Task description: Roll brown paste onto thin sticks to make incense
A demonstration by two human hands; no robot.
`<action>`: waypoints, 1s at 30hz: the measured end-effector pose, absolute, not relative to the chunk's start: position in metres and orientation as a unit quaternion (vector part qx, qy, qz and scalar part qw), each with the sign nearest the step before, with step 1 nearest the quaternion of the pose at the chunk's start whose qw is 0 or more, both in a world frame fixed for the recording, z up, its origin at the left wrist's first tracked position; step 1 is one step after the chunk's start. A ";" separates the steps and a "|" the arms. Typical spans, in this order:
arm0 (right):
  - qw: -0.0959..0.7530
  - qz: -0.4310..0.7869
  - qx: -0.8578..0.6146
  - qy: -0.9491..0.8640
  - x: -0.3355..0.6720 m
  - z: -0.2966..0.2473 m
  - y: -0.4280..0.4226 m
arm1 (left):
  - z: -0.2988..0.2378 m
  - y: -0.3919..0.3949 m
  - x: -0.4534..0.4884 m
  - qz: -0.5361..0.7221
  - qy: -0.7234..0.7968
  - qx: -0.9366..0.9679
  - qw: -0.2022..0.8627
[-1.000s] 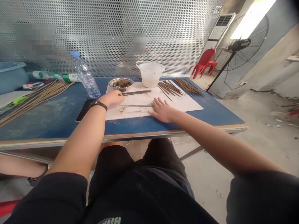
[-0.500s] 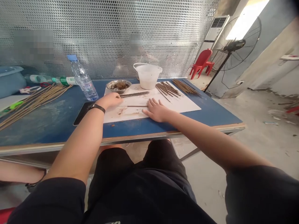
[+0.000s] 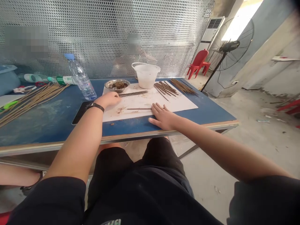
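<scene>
My right hand (image 3: 162,118) lies flat with its fingers spread on the white board (image 3: 140,113). Under its fingertips is the end of a thin brown incense stick (image 3: 138,108), lying crosswise. My left hand (image 3: 109,99), with a dark band at the wrist, rests at the board's left side. Its fingers are curled together at the near end of a row of thin dark sticks (image 3: 134,93); what they pinch, if anything, is hidden. Behind it stands a metal bowl (image 3: 107,88) of brown paste. Several brown-coated sticks (image 3: 166,89) lie fanned at the board's right.
A white plastic bucket (image 3: 147,76) stands at the back. To the left are a tilted water bottle (image 3: 82,81), a black phone-like slab (image 3: 81,113) and long brown strands (image 3: 35,101). More sticks (image 3: 184,86) lie far right. Another person's arm (image 3: 18,175) shows at lower left.
My right hand has slid toward me and a little to the right, and the stick beneath has shifted slightly nearer. My left hand stays by the row of sticks.
</scene>
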State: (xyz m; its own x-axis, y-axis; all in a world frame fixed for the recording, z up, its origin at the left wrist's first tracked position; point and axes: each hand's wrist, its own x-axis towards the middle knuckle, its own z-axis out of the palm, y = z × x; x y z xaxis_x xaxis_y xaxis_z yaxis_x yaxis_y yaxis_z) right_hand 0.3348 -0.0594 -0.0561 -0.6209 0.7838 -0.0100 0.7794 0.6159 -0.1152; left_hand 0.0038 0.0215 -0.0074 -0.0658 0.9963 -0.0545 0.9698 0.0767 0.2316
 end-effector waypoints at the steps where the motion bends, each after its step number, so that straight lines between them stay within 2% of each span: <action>1: 0.029 0.058 -0.432 -0.900 0.337 -0.058 -0.067 | -0.007 0.022 0.004 0.068 0.727 0.676 0.098; 6: 0.038 0.067 -0.457 -0.886 0.335 -0.057 -0.070 | -0.010 0.024 0.003 0.072 0.727 0.677 0.094; 16: -0.021 0.077 -0.510 -0.856 0.317 -0.042 0.013 | -0.014 0.028 -0.004 0.067 0.719 0.684 0.105; 30: 0.026 0.059 -0.467 -0.882 0.351 -0.057 -0.088 | -0.004 0.016 0.011 0.058 0.738 0.666 0.096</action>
State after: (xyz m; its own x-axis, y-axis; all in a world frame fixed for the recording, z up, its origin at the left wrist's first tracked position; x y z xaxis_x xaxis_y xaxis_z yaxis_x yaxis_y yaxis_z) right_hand 0.3508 -0.0875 -0.0573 -0.5624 0.8268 -0.0092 0.8208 0.5569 -0.1274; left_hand 0.0112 0.0160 -0.0037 -0.0948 0.9934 -0.0640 0.9712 0.1064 0.2133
